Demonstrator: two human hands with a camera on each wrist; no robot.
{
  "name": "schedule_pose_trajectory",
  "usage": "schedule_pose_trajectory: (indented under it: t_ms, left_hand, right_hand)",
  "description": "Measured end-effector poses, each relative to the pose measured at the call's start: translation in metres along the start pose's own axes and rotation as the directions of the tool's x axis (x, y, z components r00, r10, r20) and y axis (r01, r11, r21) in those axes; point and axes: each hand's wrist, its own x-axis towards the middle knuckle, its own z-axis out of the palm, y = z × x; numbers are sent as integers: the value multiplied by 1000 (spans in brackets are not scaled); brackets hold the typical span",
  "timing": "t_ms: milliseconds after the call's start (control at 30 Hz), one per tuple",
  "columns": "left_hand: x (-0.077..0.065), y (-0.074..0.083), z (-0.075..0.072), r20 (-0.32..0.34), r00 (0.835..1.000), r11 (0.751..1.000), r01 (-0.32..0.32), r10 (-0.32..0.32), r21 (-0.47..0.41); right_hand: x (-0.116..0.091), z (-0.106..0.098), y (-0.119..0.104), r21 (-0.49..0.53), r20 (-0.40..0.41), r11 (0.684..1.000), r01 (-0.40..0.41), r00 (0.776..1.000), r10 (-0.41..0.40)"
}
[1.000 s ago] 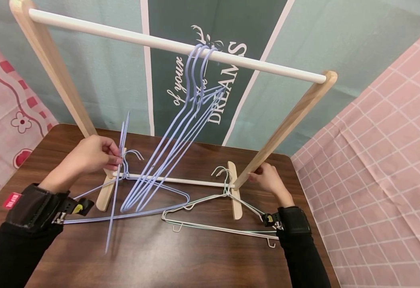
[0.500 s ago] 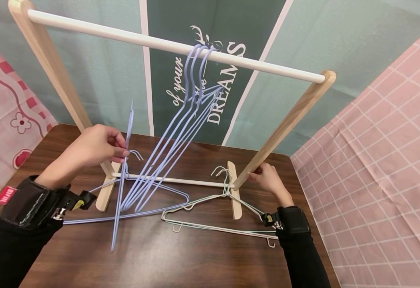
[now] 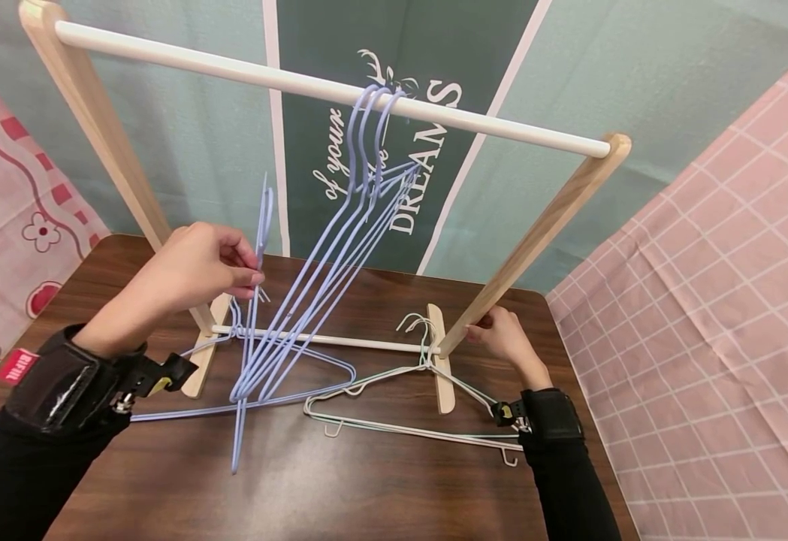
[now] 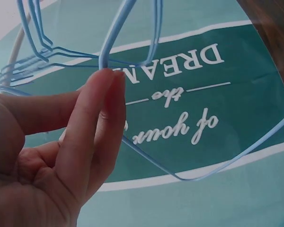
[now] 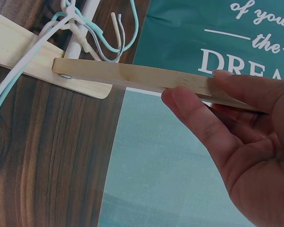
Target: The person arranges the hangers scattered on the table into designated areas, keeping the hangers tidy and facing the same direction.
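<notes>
My left hand [image 3: 207, 263] pinches a blue hanger [image 3: 238, 443] between thumb and fingertips, and the hanger stands nearly edge-on to the head camera. In the left wrist view the fingertips close on the blue wire [image 4: 118, 28]. Several blue hangers [image 3: 329, 225] hang by their hooks from the white top rod [image 3: 502, 128] of a clothes rack, right of the held one. My right hand [image 3: 508, 338] holds the rack's right wooden post [image 3: 542, 229] low down. The right wrist view shows thumb and fingers on either side of that post [image 5: 132, 75].
More blue hangers [image 3: 184, 413] lie on the brown table [image 3: 339, 496] by the rack's left foot [image 3: 197, 376]. White and pale green hangers [image 3: 407, 430] lie by the right foot [image 3: 442, 391]. A white lower rod [image 3: 353, 342] joins the posts. Printed cloths surround the table.
My left hand has moved right and slightly up with the blue hanger, closer to the hanging ones. The right hand stays on the post.
</notes>
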Motion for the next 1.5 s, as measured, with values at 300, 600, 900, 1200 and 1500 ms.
schedule_pose_trajectory:
  t_ms: [300, 600, 900, 1200, 1500]
  left_hand:
    - [-2, 9, 2, -12, 1000, 999, -9, 8, -40]
    - [-4, 13, 2, -19, 999, 999, -37, 37, -20]
    - [-4, 18, -1, -33, 999, 999, -32, 32, 10]
    - [1, 22, -4, -45, 998, 999, -42, 43, 18]
    - [5, 28, -5, -97, 994, 999, -52, 52, 6]
  right_hand:
    - [0, 0, -1, -14, -2, 1000, -7, 1000, 7]
    - [-1, 0, 0, -1, -1, 1000, -5, 1000, 5]
    - [-1, 0, -1, -1, -5, 1000, -1, 1000, 1]
    - [-1, 0, -2, -9, -9, 1000, -3, 1000, 2]
    - [-1, 0, -2, -5, -8, 1000, 0, 1000, 0]
